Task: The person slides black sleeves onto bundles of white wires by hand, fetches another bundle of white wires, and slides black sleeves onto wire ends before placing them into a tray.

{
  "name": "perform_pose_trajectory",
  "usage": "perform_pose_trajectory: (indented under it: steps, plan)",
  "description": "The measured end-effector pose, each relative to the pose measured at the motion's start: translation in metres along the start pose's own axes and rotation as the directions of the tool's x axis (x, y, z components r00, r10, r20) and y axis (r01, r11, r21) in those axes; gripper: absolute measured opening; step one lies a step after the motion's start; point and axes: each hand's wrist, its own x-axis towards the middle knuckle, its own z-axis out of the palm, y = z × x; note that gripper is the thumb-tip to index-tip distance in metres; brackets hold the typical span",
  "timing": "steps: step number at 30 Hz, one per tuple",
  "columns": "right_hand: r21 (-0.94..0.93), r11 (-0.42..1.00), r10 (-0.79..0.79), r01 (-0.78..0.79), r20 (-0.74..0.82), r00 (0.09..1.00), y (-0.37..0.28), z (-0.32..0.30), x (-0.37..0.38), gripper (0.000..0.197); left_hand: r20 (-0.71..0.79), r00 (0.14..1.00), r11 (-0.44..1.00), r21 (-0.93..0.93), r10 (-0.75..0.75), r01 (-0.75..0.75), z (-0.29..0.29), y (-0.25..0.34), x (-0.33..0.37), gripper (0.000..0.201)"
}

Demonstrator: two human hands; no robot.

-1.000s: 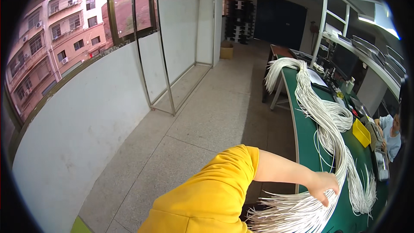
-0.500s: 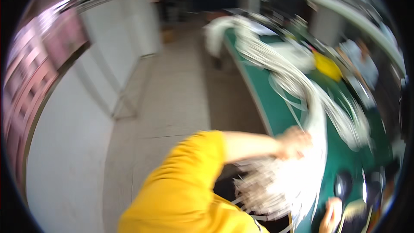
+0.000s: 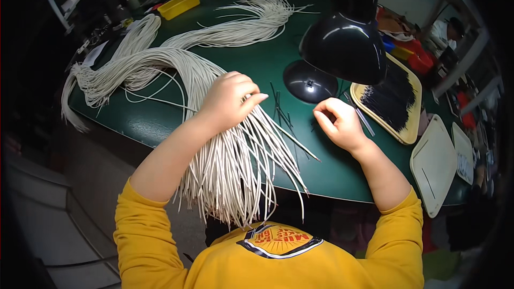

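A thick bundle of white wires (image 3: 230, 174) spills over the table's near edge, its cut ends hanging toward me. On top of it rests my left hand (image 3: 227, 101), fingers curled around some of the wires and thumb stretched along the forefinger. To the right, my right hand (image 3: 341, 126) is low over the green table, thumb and forefinger pinched together; whatever is between them is too small to make out. Short thin black tubes (image 3: 282, 111) lie scattered between the two hands. The bundle's far part bends away to the left across the table.
A black desk lamp (image 3: 342, 48) stands just beyond my right hand. Right of it are a cream tray (image 3: 411, 134) of black tubes and a paler tray (image 3: 436, 168). More white wires (image 3: 230, 33) and a yellow bin (image 3: 179, 5) lie farther back. Another person (image 3: 445, 33) sits far right.
My view has swung from the aisle to the table. The left hand, blurred on the bundle before, now rests on it; the right hand has come fully into view beside the lamp.
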Motion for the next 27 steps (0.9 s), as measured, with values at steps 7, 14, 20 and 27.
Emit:
perform_pose_trajectory:
  steps: [7,14,20,27]
  plan:
    - [-0.078,0.984,0.143,-0.161,-0.202,0.969,0.014,-0.027,0.008,0.009,0.451,0.774,0.855,0.473,-0.445,0.216,0.049,0.033,0.028,0.060]
    - [-0.243,0.952,0.162,-0.188,-0.123,0.979,0.012,-0.022,0.002,0.011,0.416,0.766,0.853,0.412,-0.490,0.321,0.058,0.042,0.020,0.046]
    - [-0.425,0.903,-0.030,0.065,0.089,0.996,0.001,0.000,-0.006,0.013,0.382,0.761,0.851,0.210,-0.524,0.481,0.059,0.036,0.014,0.026]
    - [-0.389,0.917,-0.034,0.090,0.147,0.989,-0.003,0.003,-0.011,0.013,0.379,0.635,0.739,0.310,-0.673,0.598,0.066,0.039,0.039,0.022]
